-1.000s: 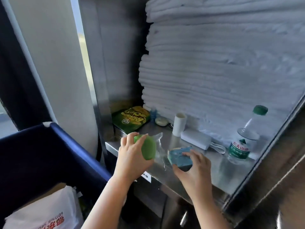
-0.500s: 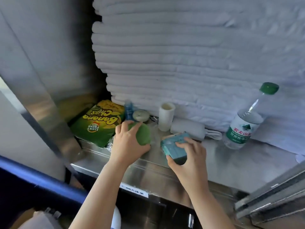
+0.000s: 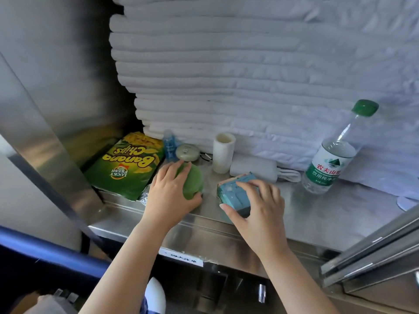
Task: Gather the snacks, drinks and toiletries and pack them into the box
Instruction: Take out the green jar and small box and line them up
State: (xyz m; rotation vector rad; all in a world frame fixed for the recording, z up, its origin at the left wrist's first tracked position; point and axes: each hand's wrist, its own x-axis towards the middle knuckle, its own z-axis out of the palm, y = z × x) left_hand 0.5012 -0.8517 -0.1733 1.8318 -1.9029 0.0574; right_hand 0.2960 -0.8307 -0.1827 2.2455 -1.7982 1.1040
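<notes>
Stainless steel shelf (image 3: pixel 317 218) runs before a stack of folded white towels (image 3: pixel 226 75). On it, the left hand (image 3: pixel 169 193) curls around a green round container (image 3: pixel 192 184) beside the Banana Chips bag (image 3: pixel 127 168). The right hand (image 3: pixel 260 207) grips a teal carton (image 3: pixel 235 196), and 1 water bottle (image 3: pixel 328 164) stands at the right.

Premises: a housekeeping or linen store, by all appearances a hotel service area. Evidence: a tall stack of folded white towels (image 3: pixel 204 75) on a stainless steel shelf (image 3: pixel 317 218), a small blue bottle (image 3: pixel 169 145) of guest size, and a paper label (image 3: pixel 183 259) on the shelf edge.
</notes>
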